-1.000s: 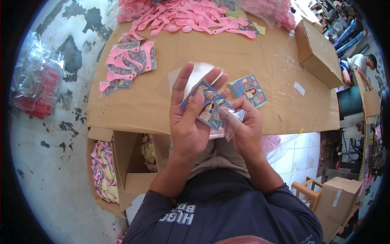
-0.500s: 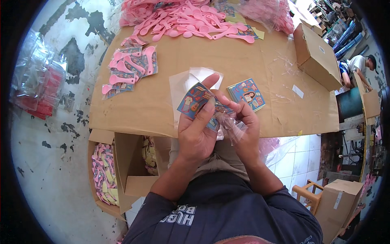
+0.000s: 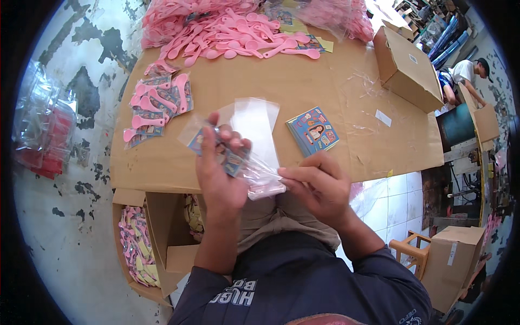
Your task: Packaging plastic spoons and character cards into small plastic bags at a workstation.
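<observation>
Brown-covered tabletop: pink spoons heaped at the far side, card stack right of centre. Blue card is held above the near edge, left of the stack, with clear film about it; whether fully inside, cannot tell (blur). Left hand: grip closed on card, thumb against fingers. Right hand: grip pinching the film's right end.

Risks (judged): a hard pull could stretch or tear the thin film; a loose left grip could let the card slip or crease.

Orientation: long axis of card plus film slants far left to near right, film tapering toward the right hand. Print's top unclear, fingers covering it.
</observation>
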### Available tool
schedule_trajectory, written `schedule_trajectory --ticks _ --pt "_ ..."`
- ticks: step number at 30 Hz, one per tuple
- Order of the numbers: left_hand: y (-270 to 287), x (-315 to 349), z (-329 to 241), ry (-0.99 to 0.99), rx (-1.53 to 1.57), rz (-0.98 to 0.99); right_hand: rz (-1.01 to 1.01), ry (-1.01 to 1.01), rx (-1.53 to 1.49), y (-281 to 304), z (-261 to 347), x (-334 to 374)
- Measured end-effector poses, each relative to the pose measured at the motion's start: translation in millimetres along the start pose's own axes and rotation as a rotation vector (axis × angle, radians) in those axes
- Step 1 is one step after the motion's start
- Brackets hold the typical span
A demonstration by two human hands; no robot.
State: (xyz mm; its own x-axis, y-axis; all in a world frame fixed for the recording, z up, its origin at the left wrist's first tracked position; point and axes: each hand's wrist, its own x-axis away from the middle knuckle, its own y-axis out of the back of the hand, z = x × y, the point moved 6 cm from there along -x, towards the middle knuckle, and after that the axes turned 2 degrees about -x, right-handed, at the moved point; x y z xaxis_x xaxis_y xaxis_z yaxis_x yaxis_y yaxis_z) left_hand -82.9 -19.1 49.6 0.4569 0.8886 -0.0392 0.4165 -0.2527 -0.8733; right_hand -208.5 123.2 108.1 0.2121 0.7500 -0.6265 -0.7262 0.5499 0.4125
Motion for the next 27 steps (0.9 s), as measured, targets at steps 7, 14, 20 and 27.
schedule_trajectory --ticks 7,14,20,27 --pt "56 -10 -66 -0.201 0.005 -0.127 0.178 -0.386 -0.581 77 -55 -35" --pt "103 -17 -85 -0.186 0.020 -0.163 0.115 -0.031 1.430 97 -167 -110" --pt "107 -14 -77 -0.115 0.005 -0.156 0.187 0.063 0.670 18 -183 -166" --pt "102 -15 -71 -0.156 -0.071 -0.162 0.282 0.058 0.681 -45 -255 -224"
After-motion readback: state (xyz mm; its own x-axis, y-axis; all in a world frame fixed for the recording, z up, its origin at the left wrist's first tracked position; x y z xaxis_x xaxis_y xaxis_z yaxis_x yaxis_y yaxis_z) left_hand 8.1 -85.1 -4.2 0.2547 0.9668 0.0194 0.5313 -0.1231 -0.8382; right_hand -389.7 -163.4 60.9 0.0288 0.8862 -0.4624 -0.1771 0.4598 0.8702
